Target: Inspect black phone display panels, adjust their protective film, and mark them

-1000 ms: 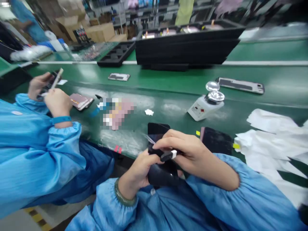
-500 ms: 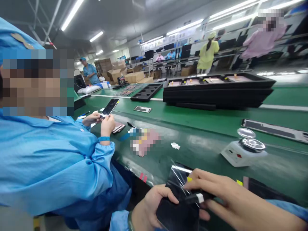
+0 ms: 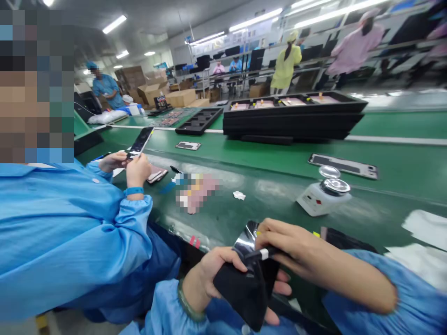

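My left hand (image 3: 218, 267) grips a black phone screen panel (image 3: 242, 286) from below, with the thumb on its face and fingertips showing at the far side. Above the panel, my right hand (image 3: 291, 242) pinches a clear protective film (image 3: 246, 239) by its yellow tab. The film is bent up from the panel and catches the light. A slim black pen-like tool (image 3: 260, 254) with a white band lies across the panel, held in the right hand's fingers. Just beyond the right hand lies another dark panel (image 3: 344, 239), partly hidden.
A white pump bottle (image 3: 319, 197) stands on the green bench (image 3: 272, 186). Stacked black trays (image 3: 289, 123) hold pinkish parts. A phone frame (image 3: 344, 165), white wipes (image 3: 424, 228) and a paper scrap (image 3: 239, 195) lie about. A co-worker in blue (image 3: 73, 223) holds a phone at left.
The clear film has curled up from the panel, drawn by my right hand. The panel has tilted. My view has turned to the right, bringing the white wipes into sight.
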